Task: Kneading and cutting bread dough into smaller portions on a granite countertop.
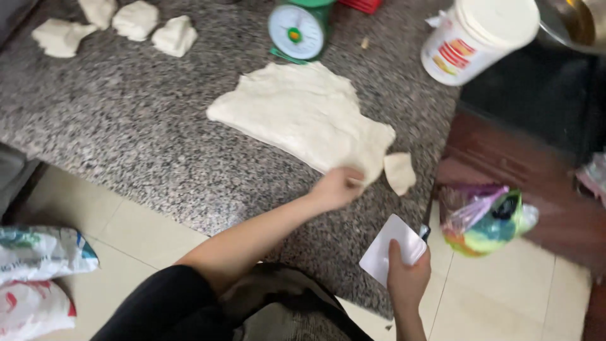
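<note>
My left hand [338,187] pinched the dough sheet [303,113] edge on the granite counter [126,126]; right hand [407,281] clamped the white scraper [392,248]. Thin dough looked likely to tear if yanked; cut piece [399,172] sat near the counter's edge.

5 dough pieces [175,35], 1 dough sheet [303,113], 1 scale [297,29], 1 tub [475,38], 2 sacks [38,252].

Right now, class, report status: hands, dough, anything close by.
Left hand gripping dough slab edge. Right hand holding white scraper. Cut dough piece beside slab.
</note>
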